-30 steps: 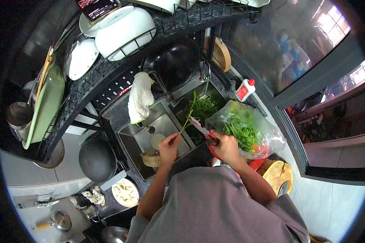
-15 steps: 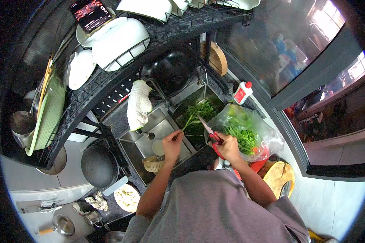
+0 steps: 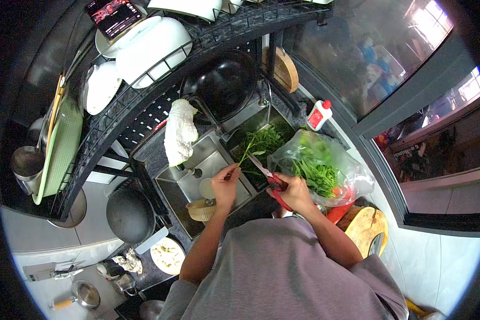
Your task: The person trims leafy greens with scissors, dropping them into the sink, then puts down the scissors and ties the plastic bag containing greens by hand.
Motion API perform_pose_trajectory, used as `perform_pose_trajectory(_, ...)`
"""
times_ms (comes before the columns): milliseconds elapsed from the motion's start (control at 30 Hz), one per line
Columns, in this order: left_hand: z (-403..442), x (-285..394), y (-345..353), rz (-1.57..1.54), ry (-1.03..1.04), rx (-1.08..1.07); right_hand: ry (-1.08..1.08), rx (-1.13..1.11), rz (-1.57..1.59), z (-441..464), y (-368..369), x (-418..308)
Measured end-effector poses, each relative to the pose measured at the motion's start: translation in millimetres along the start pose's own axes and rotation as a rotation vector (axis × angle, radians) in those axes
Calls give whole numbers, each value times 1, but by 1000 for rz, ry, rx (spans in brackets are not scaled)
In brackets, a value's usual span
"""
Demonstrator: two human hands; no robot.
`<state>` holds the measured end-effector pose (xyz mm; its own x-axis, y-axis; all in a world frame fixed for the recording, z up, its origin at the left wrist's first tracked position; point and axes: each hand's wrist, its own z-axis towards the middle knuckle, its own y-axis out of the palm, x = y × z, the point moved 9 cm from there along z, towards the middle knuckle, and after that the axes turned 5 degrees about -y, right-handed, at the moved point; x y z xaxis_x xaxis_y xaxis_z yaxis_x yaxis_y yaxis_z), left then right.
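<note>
Over the double sink, my left hand [image 3: 225, 185] is closed on the lower end of a green vegetable stem [image 3: 244, 158], which slants up and right toward leafy greens [image 3: 265, 137] lying in the right basin. My right hand [image 3: 294, 193] is wrapped round red-handled scissors [image 3: 277, 182]. Their blades point up and left, with the tips close to the stem; whether they touch it I cannot tell. Just beyond my right hand is a clear plastic bag [image 3: 352, 173] with more leafy greens [image 3: 317, 176] in it.
The left basin [image 3: 170, 184] holds a tan basket [image 3: 200, 211] and a pale bowl. A white cloth [image 3: 180, 133] hangs over the faucet. A black wok [image 3: 218, 85] stands behind the sink, beside a white bottle [image 3: 319, 116] with a red cap. The dish rack [image 3: 144, 88] overhangs the left.
The scissors and my right hand have shifted slightly left, bringing the blade tips nearer the stem. My left hand still grips the stem. The whole view has moved a little.
</note>
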<state>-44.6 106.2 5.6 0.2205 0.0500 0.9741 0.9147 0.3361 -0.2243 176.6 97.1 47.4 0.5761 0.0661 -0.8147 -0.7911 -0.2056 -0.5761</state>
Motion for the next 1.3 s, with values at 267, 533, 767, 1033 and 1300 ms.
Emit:
perform_pose_trajectory(267, 0, -11, -6, 9, 10, 50, 11, -20, -75, 2, 10, 10)
perform_pose_trajectory(533, -6, 4, 2, 67, 97, 13, 22, -47, -133, 3, 14, 18)
perform_pose_trajectory(767, -3, -33, 3, -112, -71, 12, -153, 133, -91, -8, 0, 15)
perform_pose_trajectory(1033, -12, -52, 21, -427, -414, -34, -77, -14, -81, -19, 11, 8)
perform_pose_trajectory(1300, -18, -36, 27, -296, -364, -178, -57, -52, -155, -7, 21, 24)
